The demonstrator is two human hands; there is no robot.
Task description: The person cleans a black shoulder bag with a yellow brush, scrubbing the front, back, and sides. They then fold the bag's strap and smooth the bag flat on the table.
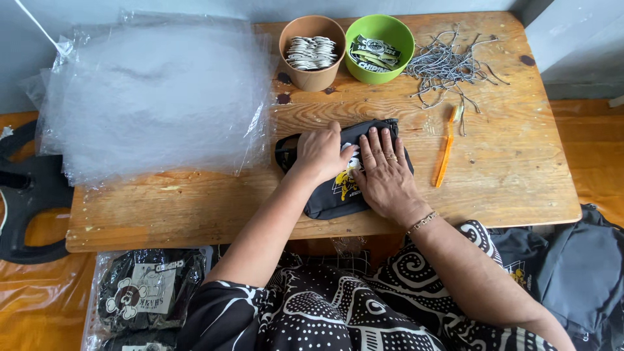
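A small black pouch bag (325,200) with a yellow print lies on the wooden table (507,175) in front of me. My left hand (318,153) rests curled on its upper left part. My right hand (383,172), with a ring and a bracelet, lies flat on it with fingers spread. Both hands press down on the bag and hold nothing else.
A thick stack of clear plastic bags (156,97) covers the table's left side. At the back stand a brown paper bowl (312,52) of round tags, a green bowl (380,49) of labels, and a pile of cords (448,65). An orange cutter (445,159) lies to the right. Packed bags (146,292) sit on the floor.
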